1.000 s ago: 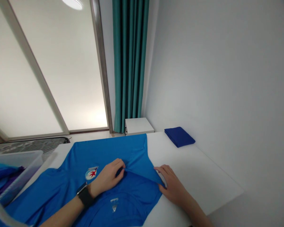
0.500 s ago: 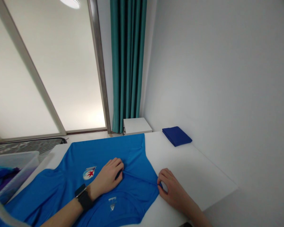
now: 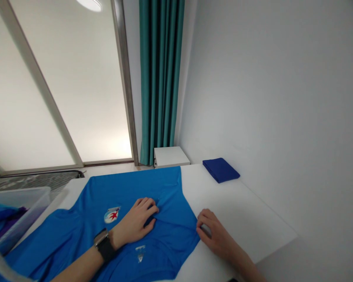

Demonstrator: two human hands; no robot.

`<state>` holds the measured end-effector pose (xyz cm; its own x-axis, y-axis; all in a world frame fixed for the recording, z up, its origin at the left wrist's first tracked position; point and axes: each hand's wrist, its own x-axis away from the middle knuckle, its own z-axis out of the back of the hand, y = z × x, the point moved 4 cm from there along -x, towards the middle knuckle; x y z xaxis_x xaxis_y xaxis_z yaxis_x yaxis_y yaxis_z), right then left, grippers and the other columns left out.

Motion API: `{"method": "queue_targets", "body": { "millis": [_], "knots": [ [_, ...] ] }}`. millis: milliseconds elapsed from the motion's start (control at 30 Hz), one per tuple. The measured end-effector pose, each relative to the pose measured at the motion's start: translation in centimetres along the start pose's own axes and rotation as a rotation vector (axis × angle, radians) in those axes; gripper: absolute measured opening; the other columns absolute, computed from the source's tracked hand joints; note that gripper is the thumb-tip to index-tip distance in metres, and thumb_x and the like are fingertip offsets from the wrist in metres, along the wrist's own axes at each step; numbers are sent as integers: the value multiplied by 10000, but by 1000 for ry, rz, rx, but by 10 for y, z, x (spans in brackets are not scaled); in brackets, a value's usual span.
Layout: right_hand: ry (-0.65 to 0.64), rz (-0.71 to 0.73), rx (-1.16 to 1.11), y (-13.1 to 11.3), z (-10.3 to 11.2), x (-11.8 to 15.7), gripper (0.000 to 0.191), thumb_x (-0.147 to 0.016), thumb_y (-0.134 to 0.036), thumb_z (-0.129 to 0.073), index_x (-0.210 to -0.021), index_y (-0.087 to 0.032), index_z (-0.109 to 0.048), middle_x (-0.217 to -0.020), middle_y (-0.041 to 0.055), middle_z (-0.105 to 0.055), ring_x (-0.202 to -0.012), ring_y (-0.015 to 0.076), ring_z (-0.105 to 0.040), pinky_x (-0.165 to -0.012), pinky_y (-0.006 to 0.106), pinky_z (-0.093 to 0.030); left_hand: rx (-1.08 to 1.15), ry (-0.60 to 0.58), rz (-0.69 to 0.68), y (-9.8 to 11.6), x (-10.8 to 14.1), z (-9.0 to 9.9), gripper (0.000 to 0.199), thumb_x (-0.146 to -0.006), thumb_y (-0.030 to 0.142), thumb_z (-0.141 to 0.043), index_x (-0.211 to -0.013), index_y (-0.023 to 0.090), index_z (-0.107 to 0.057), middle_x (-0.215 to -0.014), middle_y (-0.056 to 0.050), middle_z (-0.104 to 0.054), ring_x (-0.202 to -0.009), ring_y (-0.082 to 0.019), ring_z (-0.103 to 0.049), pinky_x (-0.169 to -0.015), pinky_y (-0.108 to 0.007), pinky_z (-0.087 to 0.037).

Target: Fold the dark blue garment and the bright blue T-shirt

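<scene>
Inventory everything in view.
Shirt: 1, blue, on table
Table: 1, white, centre
Folded cloth: 1, navy, table's right
Bin: 1, translucent, left; blue, purple clothes inside
Cabinet: 1, white, beyond table
Curtain: 1, teal, back
Door panels: 2, pale, left
Wall: 1, white, right
Patterned surface: 1, grey, behind bin
Curved bar: 1, whitish, bottom left
Bright oval: 1, white, top
Watch: 1, black, left wrist
Left hand: 1, on shirt
Right hand: 1, at shirt edge

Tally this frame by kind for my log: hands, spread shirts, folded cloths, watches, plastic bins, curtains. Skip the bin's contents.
Hands: 2 (left hand, right hand)
Spread shirt: 1
Folded cloth: 1
Watch: 1
Plastic bin: 1
Curtain: 1
Total: 7
</scene>
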<state>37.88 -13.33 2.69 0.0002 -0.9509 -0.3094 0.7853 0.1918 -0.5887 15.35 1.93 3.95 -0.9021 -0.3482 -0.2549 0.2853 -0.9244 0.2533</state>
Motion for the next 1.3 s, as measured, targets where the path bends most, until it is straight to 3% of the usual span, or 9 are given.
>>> {"method": "queue_targets", "body": {
  "millis": [200,400,500,600,700,833,933,1167,1300],
  "knots": [
    [1,-22,-36,20,-1,-47,141,-881,-136,-459,-871,-207,-580,-873,38,-595,-844,181,-555,-796,316,-440,24,-17,-1,1,0,0,173,-874,162,-484,-1015,234,-555,-1096,-42,-553,-1033,-215,-499,-932,-390,-375],
    [-154,-166,58,36,-14,-128,322,-891,-88,-360,-1045,-195,-621,-1085,61,-653,-1017,165,-585,-897,278,-420,30,-25,24,1,0,0,179,-872,160,-487,-1025,235,-543,-1091,-45,-551,-1035,-221,-498,-938,-407,-368],
    [-237,-219,93,42,-25,-156,382,-888,-101,-363,-1170,-205,-598,-1088,57,-671,-927,168,-618,-822,272,-441,24,-29,8,1,0,0,194,-881,161,-481,-1043,248,-543,-1077,-44,-545,-1034,-221,-497,-940,-405,-366],
    [-322,-249,123,51,-33,-174,367,-861,-116,-409,-1142,-216,-623,-1108,55,-675,-945,185,-616,-816,279,-435,20,-32,-6,1,0,0,195,-887,148,-467,-1032,252,-546,-1058,-40,-541,-1021,-214,-500,-946,-399,-361],
    [-402,-277,152,61,-35,-184,287,-834,-132,-448,-1028,-208,-645,-1074,55,-675,-921,187,-610,-773,269,-438,18,-36,2,0,0,-1,197,-883,145,-473,-1033,251,-546,-1064,-41,-540,-1024,-215,-501,-951,-402,-358],
    [-517,-341,170,70,-29,-187,187,-814,-169,-469,-933,-204,-609,-815,17,-645,-575,130,-539,-549,237,-411,15,-46,9,1,1,-1,220,-887,156,-478,-1073,253,-546,-1079,-49,-539,-1034,-219,-497,-956,-409,-355],
    [-574,-369,174,75,-22,-184,130,-804,-196,-487,-889,-205,-585,-709,-17,-575,-474,99,-449,-464,215,-362,7,-47,4,2,1,0,230,-889,157,-477,-1081,255,-558,-1074,-52,-542,-1032,-221,-496,-956,-412,-354],
    [-572,-321,192,77,-15,-179,154,-874,-315,-509,-931,-218,-614,-674,-41,-558,-469,96,-438,-473,216,-331,-15,-21,-23,1,0,0,331,-899,154,-464,-1188,286,-555,-1062,-51,-549,-1039,-227,-500,-950,-411,-356],
    [-459,-296,274,81,-12,-179,302,-947,-364,-450,-770,-181,-613,-788,30,-634,-663,141,-550,-583,235,-351,-9,-18,-29,1,0,0,344,-897,159,-471,-1199,298,-560,-1061,-48,-553,-1038,-226,-501,-949,-406,-358]
  ]
}}
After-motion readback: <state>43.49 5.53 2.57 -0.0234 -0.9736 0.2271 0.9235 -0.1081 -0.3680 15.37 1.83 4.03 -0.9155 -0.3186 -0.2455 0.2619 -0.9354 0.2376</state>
